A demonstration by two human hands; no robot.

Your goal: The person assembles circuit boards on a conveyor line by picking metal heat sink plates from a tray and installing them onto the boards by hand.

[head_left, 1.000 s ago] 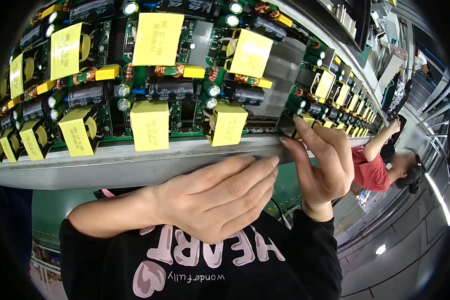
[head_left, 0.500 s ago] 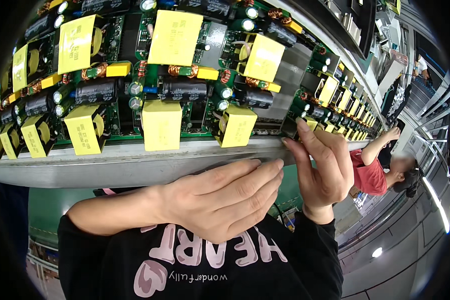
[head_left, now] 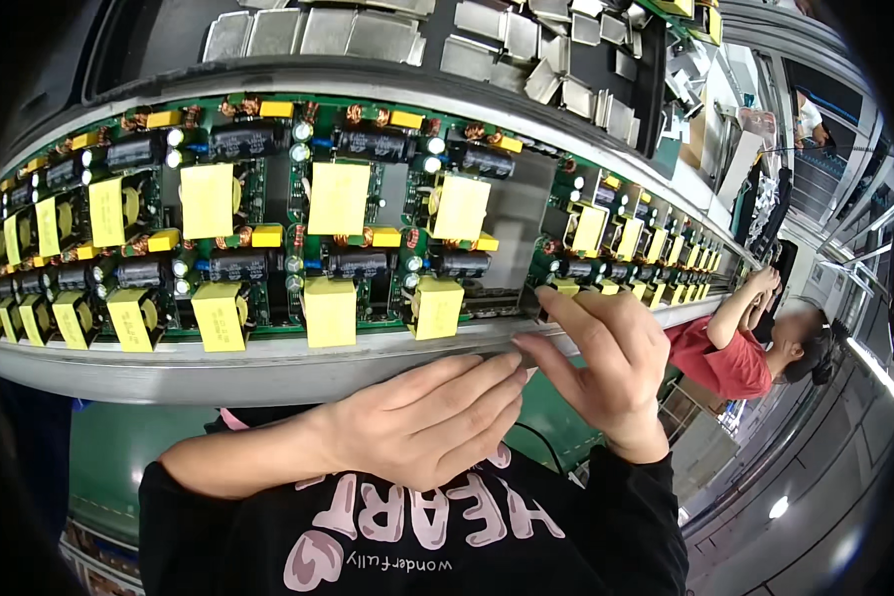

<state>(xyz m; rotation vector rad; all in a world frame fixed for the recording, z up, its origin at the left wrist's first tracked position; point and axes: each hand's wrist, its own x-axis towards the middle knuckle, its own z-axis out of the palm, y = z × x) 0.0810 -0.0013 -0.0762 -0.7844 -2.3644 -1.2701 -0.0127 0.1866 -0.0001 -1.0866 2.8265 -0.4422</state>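
Hands rest at the near edge of a long grey metal rail (head_left: 268,372) carrying green circuit boards (head_left: 298,248) studded with yellow components and black capacitors. The left hand (head_left: 417,422) lies loosely open, palm down, fingers stretched rightward along the rail's near lip, holding nothing. The right hand (head_left: 606,363), just to its right, pinches thumb and forefinger at the rail's edge; what they grip cannot be made out. Trays of grey metal plates (head_left: 368,30) sit beyond. Far right, a person in a red top (head_left: 725,353) bends over.
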